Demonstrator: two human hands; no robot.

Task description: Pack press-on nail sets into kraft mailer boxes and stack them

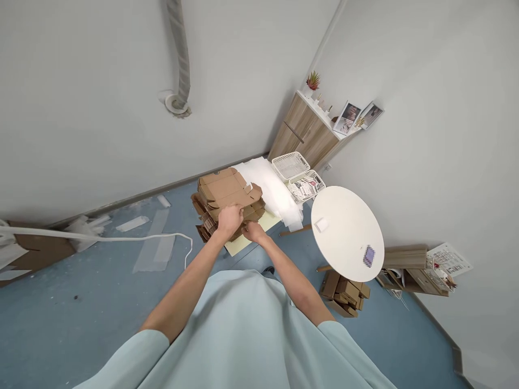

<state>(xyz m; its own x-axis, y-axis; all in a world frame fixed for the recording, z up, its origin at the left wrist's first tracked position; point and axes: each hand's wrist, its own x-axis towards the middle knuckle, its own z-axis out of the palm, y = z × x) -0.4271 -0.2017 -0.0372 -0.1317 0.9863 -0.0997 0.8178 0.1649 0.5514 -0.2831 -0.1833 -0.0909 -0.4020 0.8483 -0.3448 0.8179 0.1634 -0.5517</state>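
Observation:
A tall stack of flat brown cardboard box blanks point(225, 190) rests on a pale yellow surface point(239, 243) ahead of me. My left hand point(229, 219) lies on the near edge of the stack, fingers curled over the top sheets. My right hand point(254, 231) is just beside it, low at the stack's front right corner, fingers tucked against the cardboard. A small white piece point(248, 187) sits on top of the stack.
White foam sheets point(272, 192) lie right of the stack, two white baskets point(300, 175) behind them. A round white table point(346, 232) stands at right with folded boxes point(344, 294) under it. A wooden cabinet point(306, 135) fills the corner. A white cable point(121, 237) crosses the blue floor.

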